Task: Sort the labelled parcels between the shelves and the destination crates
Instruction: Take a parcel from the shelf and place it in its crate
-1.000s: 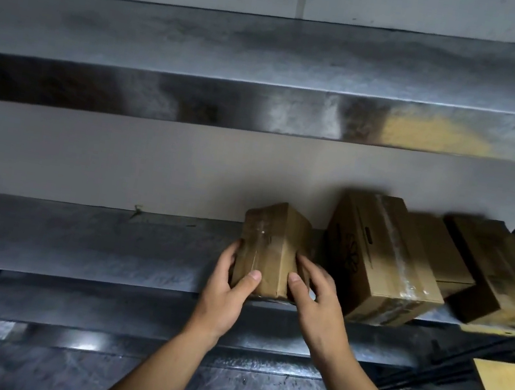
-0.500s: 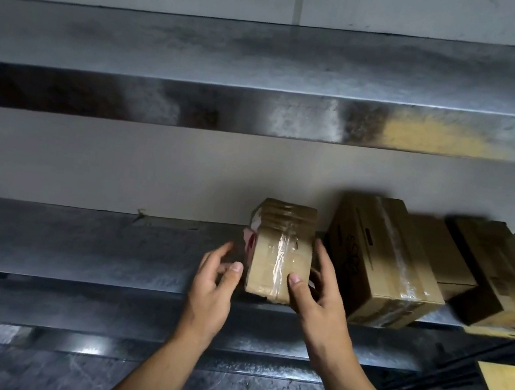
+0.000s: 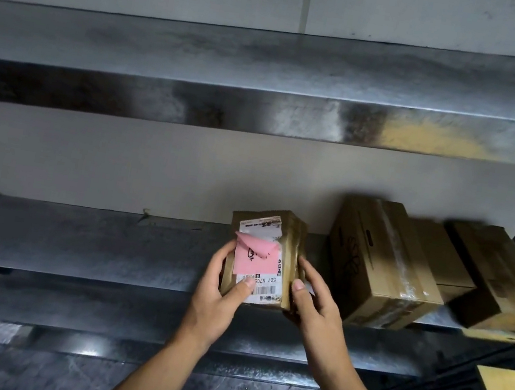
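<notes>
The small labelled parcel (image 3: 264, 260) sits gripped between left hand (image 3: 220, 293) and right hand (image 3: 316, 305).

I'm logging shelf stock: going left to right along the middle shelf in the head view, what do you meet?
Left hand, labelled parcel, right hand, taped box, small box, end box.

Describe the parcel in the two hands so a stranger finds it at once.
On the grey metal middle shelf, three larger brown cardboard boxes stand at the right end. Just left of them is a small taped brown cardboard parcel. Only it shows a white label and pink sticker.
</notes>
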A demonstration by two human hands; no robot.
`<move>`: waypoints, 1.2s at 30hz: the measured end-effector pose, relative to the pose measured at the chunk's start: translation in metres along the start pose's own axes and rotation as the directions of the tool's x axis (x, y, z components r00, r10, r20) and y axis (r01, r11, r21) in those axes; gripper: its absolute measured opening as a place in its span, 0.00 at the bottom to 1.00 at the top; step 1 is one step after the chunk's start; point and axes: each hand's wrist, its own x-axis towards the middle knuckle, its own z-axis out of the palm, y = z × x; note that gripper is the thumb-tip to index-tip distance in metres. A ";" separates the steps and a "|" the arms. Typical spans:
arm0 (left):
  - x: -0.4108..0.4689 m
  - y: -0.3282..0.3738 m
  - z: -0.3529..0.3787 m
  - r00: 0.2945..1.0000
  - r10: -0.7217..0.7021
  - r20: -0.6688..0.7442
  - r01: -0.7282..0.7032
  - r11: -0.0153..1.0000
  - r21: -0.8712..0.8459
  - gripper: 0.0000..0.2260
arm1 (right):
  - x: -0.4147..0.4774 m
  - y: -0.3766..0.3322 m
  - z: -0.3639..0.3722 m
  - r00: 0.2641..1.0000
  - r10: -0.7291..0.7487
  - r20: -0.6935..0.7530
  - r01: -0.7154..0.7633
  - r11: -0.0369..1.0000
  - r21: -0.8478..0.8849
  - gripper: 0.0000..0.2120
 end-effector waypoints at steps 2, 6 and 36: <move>-0.003 0.001 -0.002 0.998 0.064 -0.003 -0.063 0.989 0.136 0.24 | 0.000 0.001 -0.001 0.999 -0.040 0.015 0.041 0.998 -0.056 0.32; -0.005 0.006 -0.004 0.987 0.139 0.075 -0.155 0.944 0.291 0.24 | -0.003 -0.006 -0.001 0.993 -0.068 0.093 0.076 0.993 -0.086 0.37; -0.068 0.030 -0.225 0.903 0.191 -0.384 0.010 0.886 0.463 0.25 | -0.006 -0.018 0.199 0.868 0.008 0.497 -0.006 1.000 -0.005 0.22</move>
